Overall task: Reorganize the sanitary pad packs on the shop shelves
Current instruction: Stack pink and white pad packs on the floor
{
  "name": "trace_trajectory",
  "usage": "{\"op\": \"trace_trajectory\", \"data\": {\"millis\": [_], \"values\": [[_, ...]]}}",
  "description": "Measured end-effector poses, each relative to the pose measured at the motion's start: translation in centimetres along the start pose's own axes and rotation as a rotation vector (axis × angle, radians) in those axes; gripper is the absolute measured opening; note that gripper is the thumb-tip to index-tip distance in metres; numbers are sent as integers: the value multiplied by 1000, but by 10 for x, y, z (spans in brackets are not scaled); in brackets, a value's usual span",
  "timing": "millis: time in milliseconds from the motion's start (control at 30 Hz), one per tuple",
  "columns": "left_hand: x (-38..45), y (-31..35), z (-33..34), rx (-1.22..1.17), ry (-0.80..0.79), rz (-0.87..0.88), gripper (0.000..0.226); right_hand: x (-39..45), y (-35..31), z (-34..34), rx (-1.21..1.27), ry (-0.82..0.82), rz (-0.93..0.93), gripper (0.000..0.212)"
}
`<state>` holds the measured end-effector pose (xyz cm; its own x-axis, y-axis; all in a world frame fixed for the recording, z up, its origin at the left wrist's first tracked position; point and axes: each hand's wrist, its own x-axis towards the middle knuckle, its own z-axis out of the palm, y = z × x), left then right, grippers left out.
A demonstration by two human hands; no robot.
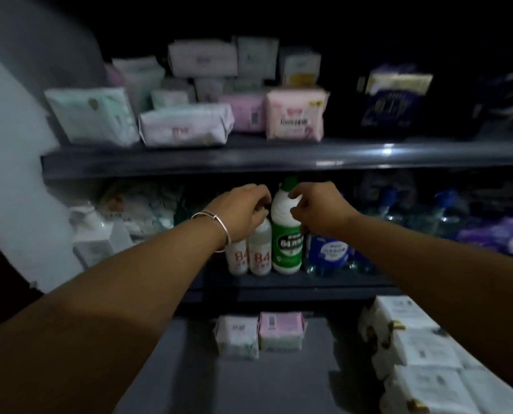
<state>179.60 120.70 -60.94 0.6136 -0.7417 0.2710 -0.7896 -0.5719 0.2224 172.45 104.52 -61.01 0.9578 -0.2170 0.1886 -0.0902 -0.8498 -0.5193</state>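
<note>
On the middle shelf (279, 286) stand three bottles close together. The tall green bottle (288, 231) has a white shoulder, a green cap and a label where "84" can be read; the other writing is too blurred. Just left of it are two small white bottles (260, 252) with a red "84" on each. To the right is a blue pack (328, 252) with unreadable print, and behind it clear water bottles (446, 210) with blue caps.

The right hand (318, 209) has its fingers curled on the shoulder of the green bottle, thumb below and fingers above. The left hand (243, 210), with a silver bangle (216, 231) on the wrist, reaches down over the tops of the white bottles with bent fingers; if it really grips one, I cannot tell.

The pad packs (186, 127) lie on the top shelf (249, 161), pink, white and pale green, some stacked. One pink pack (295, 115) stands upright with half-readable print. Two more small packs (259, 333) stand side by side on the bottom shelf (219, 383), touching each other. At the right of it are white wrapped packs (413, 345) in rows.
</note>
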Motion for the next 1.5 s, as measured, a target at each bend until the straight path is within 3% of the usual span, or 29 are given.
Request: {"op": "trace_trajectory", "data": {"millis": [133, 267, 533, 767, 967, 1100, 1333, 1500], "values": [[32, 11, -42, 12, 148, 32, 22, 22, -12, -43, 65, 213, -32, 25], [69, 9, -65, -3, 258, 20, 23, 60, -11, -76, 6, 425, -38, 34], [142, -25, -88, 155, 223, -102, 52, 136, -12, -100, -305, 243, -12, 84], [190, -66, -104, 321, 39, -304, 83, 185, -37, -102, -456, 74, -104, 84], [199, -89, -114, 196, -111, -353, 54, 219, -80, -74, -581, -44, -255, 58], [192, -104, -124, 186, -170, -410, 60, 234, -90, -61, -564, -212, -212, 50], [168, -117, -143, 105, -276, -424, 50, 239, -75, -66, -905, -198, -33, 63], [173, -110, -134, 143, -237, -392, 52, 238, -72, -72, -695, -221, -50, 69]]}}
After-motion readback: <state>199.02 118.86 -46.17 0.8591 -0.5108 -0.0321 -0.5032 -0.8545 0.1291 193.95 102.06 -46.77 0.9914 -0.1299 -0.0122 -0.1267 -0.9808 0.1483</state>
